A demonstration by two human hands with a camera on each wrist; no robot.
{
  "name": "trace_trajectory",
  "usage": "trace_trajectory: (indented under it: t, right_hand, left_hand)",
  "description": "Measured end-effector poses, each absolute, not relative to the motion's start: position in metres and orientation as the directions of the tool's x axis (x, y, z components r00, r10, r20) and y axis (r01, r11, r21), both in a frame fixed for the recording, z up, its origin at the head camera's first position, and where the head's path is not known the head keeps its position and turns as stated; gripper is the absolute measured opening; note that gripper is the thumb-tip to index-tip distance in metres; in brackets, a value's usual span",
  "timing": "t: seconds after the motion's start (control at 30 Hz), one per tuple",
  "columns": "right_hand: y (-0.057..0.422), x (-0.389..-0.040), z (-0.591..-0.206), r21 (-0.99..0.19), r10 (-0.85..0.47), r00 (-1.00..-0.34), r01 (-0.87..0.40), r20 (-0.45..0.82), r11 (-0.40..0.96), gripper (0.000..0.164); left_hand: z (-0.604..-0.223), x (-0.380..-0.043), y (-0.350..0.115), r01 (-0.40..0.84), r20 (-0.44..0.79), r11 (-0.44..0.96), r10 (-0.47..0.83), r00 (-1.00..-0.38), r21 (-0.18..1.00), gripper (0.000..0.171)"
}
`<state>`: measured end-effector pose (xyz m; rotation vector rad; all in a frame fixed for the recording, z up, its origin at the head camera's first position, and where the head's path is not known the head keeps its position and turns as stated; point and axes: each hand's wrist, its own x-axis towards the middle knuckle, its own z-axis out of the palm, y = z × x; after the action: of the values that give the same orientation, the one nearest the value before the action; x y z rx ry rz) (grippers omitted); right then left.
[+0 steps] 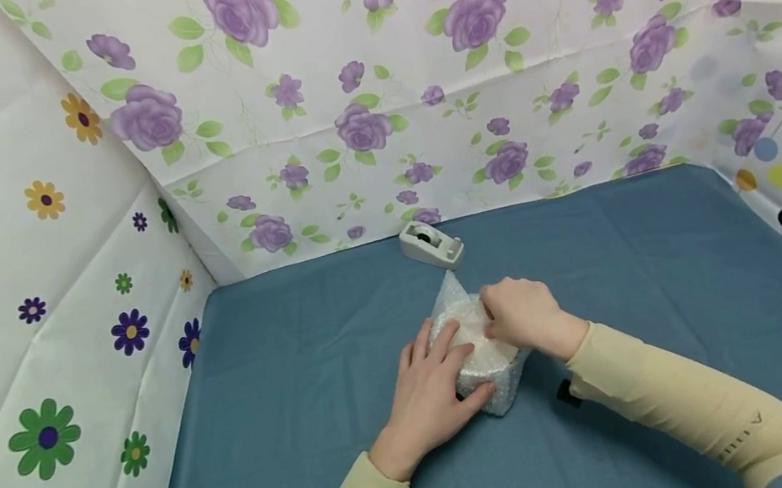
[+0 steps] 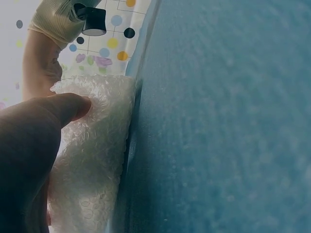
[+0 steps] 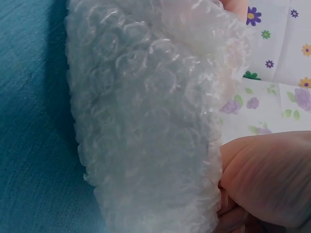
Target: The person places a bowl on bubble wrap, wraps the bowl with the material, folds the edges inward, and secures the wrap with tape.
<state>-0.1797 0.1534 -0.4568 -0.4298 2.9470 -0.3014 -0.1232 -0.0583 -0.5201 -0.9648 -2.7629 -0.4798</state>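
A bundle of bubble wrap (image 1: 487, 358) lies on the blue cloth, its contents hidden by the clear layers. One pointed corner of the wrap sticks up at its far end. My left hand (image 1: 424, 395) rests on the bundle's near left side with fingers spread over the top. In the left wrist view, the thumb lies against the bubbly side of the wrap (image 2: 95, 150). My right hand (image 1: 526, 312) has curled fingers at the top right of the bundle and pinches the wrap there. Its fingertips are partly hidden in the right wrist view, beside the wrap (image 3: 146, 111).
A white tape dispenser (image 1: 431, 245) stands behind the bundle, near the back edge of the table. The blue tablecloth (image 1: 302, 358) spreads around the bundle. Floral sheets (image 1: 347, 48) enclose the table at the back and sides.
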Motion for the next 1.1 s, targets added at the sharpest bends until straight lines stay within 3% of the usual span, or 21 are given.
trace_trajectory:
  t: [0.23, 0.53, 1.1]
  right_hand:
    - [0.156, -0.182, -0.458, -0.246, -0.289, -0.944, -0.246, -0.157, 0.938, 0.014]
    - [0.157, -0.18, -0.459, -0.274, -0.286, -0.939, -0.228, -0.194, 0.934, 0.012]
    - [0.171, -0.185, -0.46, -0.458, -0.339, -0.918, -0.215, -0.207, 0.862, 0.018]
  left_hand:
    - [-0.521, -0.123, -0.056, 0.63, 0.266, 0.741, 0.574, -0.774, 0.232, 0.054]
    - [-0.521, -0.122, -0.055, 0.628, 0.251, 0.742, 0.578, -0.776, 0.235, 0.054]
    - [-0.52, -0.124, -0.057, 0.609, 0.217, 0.748, 0.569, -0.793, 0.263, 0.056]
